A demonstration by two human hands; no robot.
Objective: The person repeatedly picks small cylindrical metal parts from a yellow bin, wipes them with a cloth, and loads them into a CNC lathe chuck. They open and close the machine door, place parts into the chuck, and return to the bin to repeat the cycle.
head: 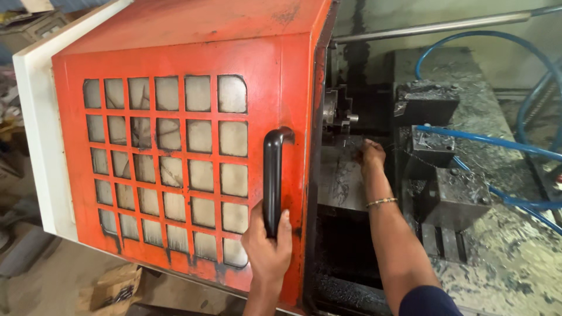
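Orange door (175, 52) with grid of cloudy grey panes, white edge; black handle (271, 181); blue hoses (497, 146); gold bangle (381, 202); dark grey, grimy bed (503, 257); navy sleeve (430, 301).

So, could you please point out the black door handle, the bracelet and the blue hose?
black door handle (272, 175), head view, middle of grip.
bracelet (381, 202), head view, band across wrist.
blue hose (486, 142), head view, straight run.

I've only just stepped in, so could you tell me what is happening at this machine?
A person stands at a lathe-type machine with its orange sliding door drawn aside. The left hand grips the lower end of the door's black handle. The right hand, a bracelet on its wrist, reaches inside to a spot just below and right of the chuck; whether it holds anything cannot be made out. Blue hoses run across the swarf-covered bed.
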